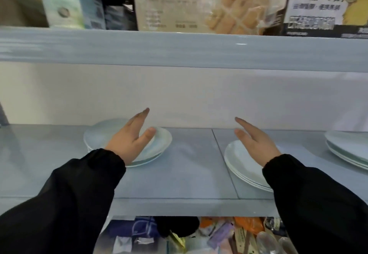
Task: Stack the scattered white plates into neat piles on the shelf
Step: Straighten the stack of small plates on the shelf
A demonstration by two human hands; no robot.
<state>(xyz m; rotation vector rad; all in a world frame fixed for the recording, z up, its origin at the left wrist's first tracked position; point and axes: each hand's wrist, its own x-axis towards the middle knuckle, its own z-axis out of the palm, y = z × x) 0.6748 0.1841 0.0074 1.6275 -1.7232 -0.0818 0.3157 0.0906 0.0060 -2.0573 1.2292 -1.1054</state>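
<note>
Three piles of white plates stand on the pale blue shelf (191,166). The left pile (99,136) lies under my left hand (129,140), which hovers over it with fingers straight and thumb spread, holding nothing. The middle pile (243,166) sits near the shelf's front edge, and my right hand (256,144) is stretched flat above its far side, also holding nothing. A third pile (348,146) is cut off by the right edge of the view. Black sleeves cover both arms.
The upper shelf board (179,48) runs low overhead and carries boxes, among them a biscuit box (201,3). A white back wall (189,94) closes the shelf. Below the front edge lies a bin of mixed packets (199,235).
</note>
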